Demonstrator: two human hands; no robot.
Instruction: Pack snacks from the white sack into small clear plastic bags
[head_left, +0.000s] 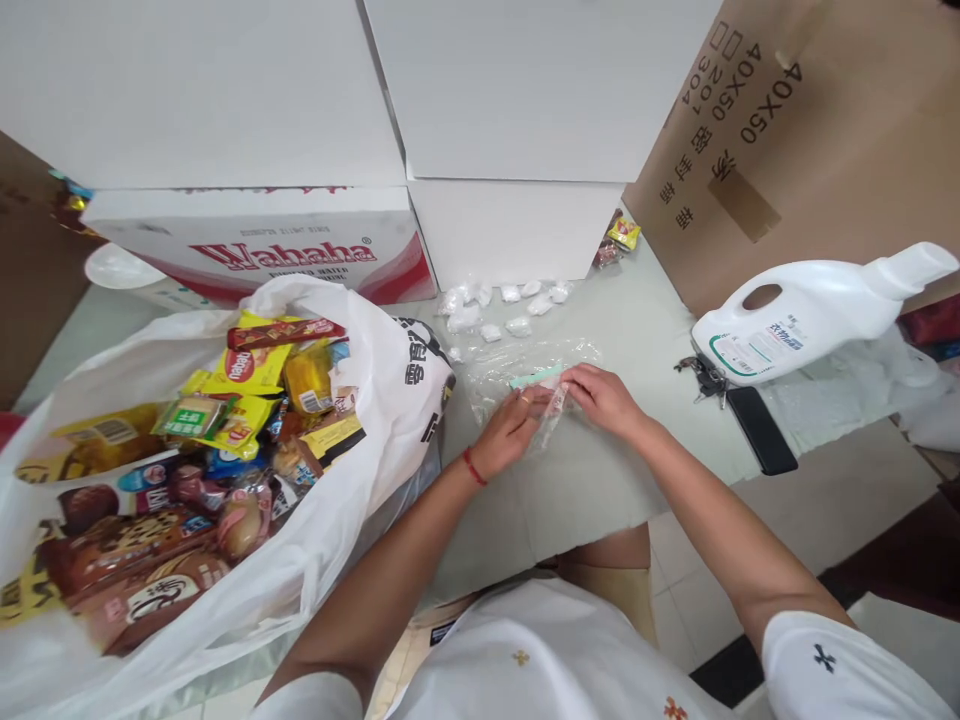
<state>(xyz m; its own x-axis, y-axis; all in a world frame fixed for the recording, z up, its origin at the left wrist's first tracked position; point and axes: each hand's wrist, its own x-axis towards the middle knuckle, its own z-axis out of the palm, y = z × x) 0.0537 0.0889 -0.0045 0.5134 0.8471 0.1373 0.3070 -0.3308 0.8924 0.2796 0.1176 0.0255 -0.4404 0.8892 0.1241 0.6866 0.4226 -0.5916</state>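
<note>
I've got left fingers (527,404) and right fingers (581,381) pinched on a clear wrapper (553,406), mid bench (577,490). White packets (517,326) lie on its far side; snack bag (390,400) left, bottle (802,320) right.

We hold both forearms (712,500) forward, our left hand (512,428) and right hand (606,398) almost meeting, fingers (579,379) curled and pinched inward, with our wrists (640,428) spread apart behind them.

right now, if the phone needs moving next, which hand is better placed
Probably the right hand: it is nearer the black phone, on that side. The left hand is farther off, toward the white bag. Both are at the clear plastic.
</note>
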